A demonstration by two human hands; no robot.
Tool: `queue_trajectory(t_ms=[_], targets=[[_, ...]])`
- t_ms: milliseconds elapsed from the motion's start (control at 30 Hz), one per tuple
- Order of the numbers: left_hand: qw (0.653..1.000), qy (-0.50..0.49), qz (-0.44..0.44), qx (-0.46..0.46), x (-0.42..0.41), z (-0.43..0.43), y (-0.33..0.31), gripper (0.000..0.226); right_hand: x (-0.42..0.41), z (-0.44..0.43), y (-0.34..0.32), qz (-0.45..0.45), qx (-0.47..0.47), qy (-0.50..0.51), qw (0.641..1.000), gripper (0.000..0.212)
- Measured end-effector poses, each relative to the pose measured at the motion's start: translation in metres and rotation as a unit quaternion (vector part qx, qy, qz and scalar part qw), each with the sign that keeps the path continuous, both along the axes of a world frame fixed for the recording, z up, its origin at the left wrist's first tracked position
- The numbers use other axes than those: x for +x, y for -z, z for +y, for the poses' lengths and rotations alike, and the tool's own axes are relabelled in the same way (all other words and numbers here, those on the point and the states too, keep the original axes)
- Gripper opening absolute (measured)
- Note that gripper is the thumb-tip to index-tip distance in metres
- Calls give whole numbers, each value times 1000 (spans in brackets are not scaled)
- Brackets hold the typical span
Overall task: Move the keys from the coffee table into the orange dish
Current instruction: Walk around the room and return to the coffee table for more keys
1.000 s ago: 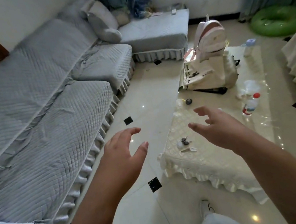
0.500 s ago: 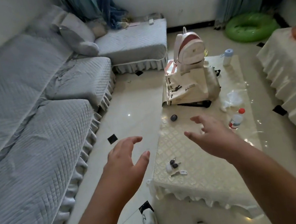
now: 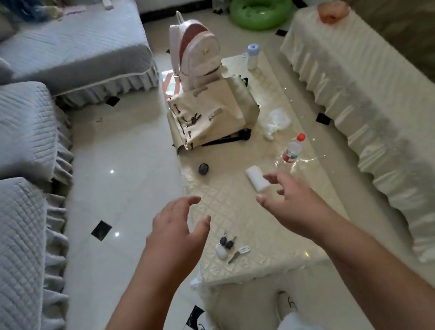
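Keys [image 3: 230,246] lie near the front edge of the cream tabletop [image 3: 270,258], loose on the quilted cover. Just above them, both hands hover with nothing held: the left hand [image 3: 177,234] has its fingers [image 3: 192,200] spread and curled, and the right hand [image 3: 294,204] is likewise splayed wide. Farther on sit a white roll [image 3: 255,180], a small bottle [image 3: 293,149] and two bags [image 3: 208,92]. The orange dish [image 3: 333,12] rests on the far covered cabinet to the right

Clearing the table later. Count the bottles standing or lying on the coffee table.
2. A red-capped bottle lies near the right edge at mid-table; a blue-capped bottle stands at the far end beside the backpack. The bags could hide more.
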State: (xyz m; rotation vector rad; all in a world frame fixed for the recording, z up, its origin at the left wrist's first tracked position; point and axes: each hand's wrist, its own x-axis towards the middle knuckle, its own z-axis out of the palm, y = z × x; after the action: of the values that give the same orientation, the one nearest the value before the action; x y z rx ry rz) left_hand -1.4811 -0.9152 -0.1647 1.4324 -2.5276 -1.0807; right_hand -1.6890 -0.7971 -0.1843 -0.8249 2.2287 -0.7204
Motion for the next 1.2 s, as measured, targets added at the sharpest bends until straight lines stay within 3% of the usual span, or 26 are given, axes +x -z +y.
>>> queue_trajectory(t_ms=[367,967,1200], targets=[[999,-3,-16,28,-35,-58,103,38,-12,-37,122,9,65,-3,998,53],[987,-60,-123,86,-48,-30,391,36,-4,-44,386,31,186,-123,974,49],[973,-104,-177,102,-55,-11,481,42,10,-17,468,153,247,-194,937,44]])
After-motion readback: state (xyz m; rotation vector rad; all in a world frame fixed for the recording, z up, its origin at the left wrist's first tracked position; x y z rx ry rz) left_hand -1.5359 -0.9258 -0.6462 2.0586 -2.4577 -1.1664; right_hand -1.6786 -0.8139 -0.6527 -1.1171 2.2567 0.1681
